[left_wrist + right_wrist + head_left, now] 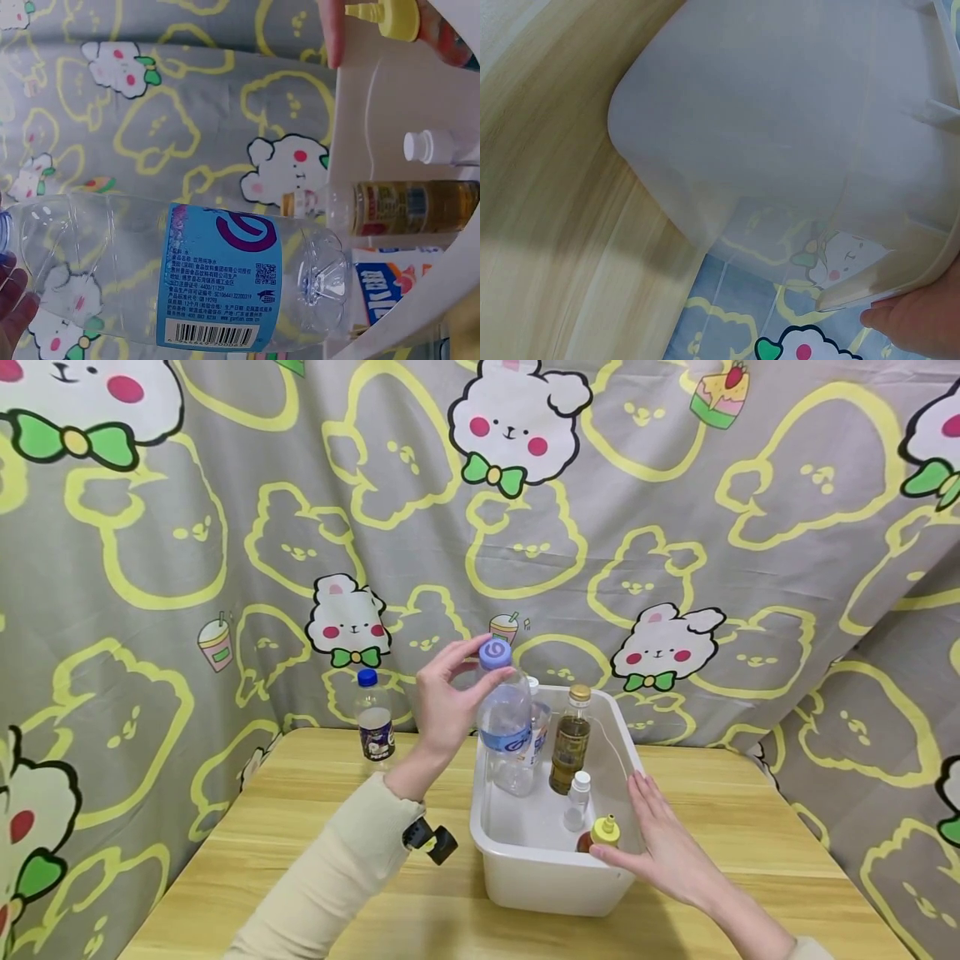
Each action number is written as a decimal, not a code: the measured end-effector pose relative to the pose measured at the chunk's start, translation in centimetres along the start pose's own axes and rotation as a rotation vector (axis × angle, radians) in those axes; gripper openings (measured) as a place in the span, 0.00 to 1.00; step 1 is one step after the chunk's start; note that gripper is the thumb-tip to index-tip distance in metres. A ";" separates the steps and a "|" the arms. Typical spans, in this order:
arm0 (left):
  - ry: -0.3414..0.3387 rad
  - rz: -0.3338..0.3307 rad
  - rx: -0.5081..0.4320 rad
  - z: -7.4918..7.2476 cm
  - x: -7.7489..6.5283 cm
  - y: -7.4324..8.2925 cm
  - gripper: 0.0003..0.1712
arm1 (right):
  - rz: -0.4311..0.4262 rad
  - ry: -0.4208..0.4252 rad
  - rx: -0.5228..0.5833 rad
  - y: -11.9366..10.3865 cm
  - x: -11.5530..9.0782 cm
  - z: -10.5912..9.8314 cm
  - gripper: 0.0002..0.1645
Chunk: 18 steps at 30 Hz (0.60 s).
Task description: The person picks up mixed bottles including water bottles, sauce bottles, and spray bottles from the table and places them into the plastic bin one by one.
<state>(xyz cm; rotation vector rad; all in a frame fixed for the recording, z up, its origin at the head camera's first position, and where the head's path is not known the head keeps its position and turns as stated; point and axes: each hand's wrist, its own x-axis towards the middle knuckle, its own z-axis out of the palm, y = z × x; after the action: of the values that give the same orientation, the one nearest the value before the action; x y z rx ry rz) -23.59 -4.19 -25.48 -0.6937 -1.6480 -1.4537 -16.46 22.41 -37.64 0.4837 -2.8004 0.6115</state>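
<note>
My left hand (447,700) pinches the lilac-blue cap of a large clear plastic water bottle (506,740), with the thumb on one side and fingers on the other. The bottle hangs upright over the left side of a white plastic tub (557,868). Its blue label (217,281) with a barcode fills the left wrist view, and it looks empty. My right hand (671,847) rests on the tub's right rim near the front corner, fingers extended along it and thumb toward the front. In the right wrist view, the tub's outer wall (780,97) shows beside that hand.
In the tub stand a gold-capped bottle of brown liquid (572,743), a small white-capped bottle (577,802), a yellow-nozzled squeeze bottle (605,832) and a white-capped labelled bottle (539,727). A blue-capped bottle (374,727) stands left on the wooden table (300,810). A patterned curtain (420,543) hangs behind.
</note>
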 end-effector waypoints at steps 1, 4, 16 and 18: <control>-0.004 -0.005 -0.001 0.2 -0.1 -0.1 0.26 | 0.003 -0.002 0.000 0.0 0.0 0.0 0.61; -0.018 -0.014 -0.012 0.7 -0.5 -0.5 0.25 | 0.006 -0.005 0.003 -0.1 0.0 -0.1 0.61; -0.072 -0.082 -0.007 1.4 -2.0 0.4 0.23 | 0.009 -0.004 0.008 -0.1 0.0 -0.1 0.61; -0.077 -0.099 0.003 1.4 -2.2 0.9 0.23 | 0.010 -0.003 0.008 -0.1 0.0 -0.1 0.61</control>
<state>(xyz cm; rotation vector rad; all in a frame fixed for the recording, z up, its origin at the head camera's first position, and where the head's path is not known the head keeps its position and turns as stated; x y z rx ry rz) -22.04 -2.43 -26.90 -0.6822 -1.7647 -1.5105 -16.40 22.41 -37.50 0.4736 -2.8062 0.6241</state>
